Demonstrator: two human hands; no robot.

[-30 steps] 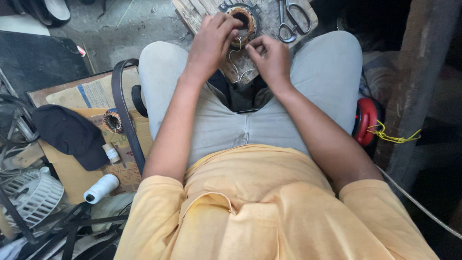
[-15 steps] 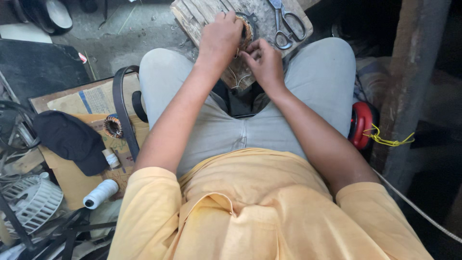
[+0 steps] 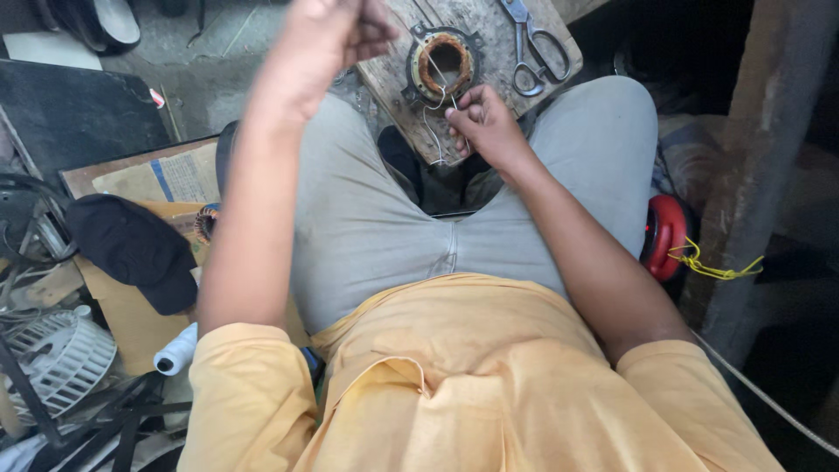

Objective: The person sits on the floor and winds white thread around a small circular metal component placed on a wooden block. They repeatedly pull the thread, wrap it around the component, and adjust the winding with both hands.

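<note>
A round motor stator (image 3: 444,65) with copper windings lies on a wooden board (image 3: 398,83) between my knees. My right hand (image 3: 485,122) rests just below the stator and pinches a thin pale thread (image 3: 434,131) that loops down from the winding. My left hand (image 3: 328,39) is raised high above my left knee with its fingers pinched together; the other end of the thread seems to run to it, though the strand is too thin to follow. Steel scissors (image 3: 535,48) lie on the board to the right of the stator.
At my left stand a white fan guard (image 3: 57,358), a white thread spool (image 3: 179,350), a black cloth (image 3: 135,249), a small copper coil (image 3: 206,223) and cardboard sheets (image 3: 162,179). A red round tool (image 3: 664,236) with a yellow cord (image 3: 712,267) sits by my right thigh, beside a wooden post (image 3: 760,157).
Both hands were together on the stator. My left hand has since lifted up and away to the left, drawing thread out, while the right hand slid down just below the stator.
</note>
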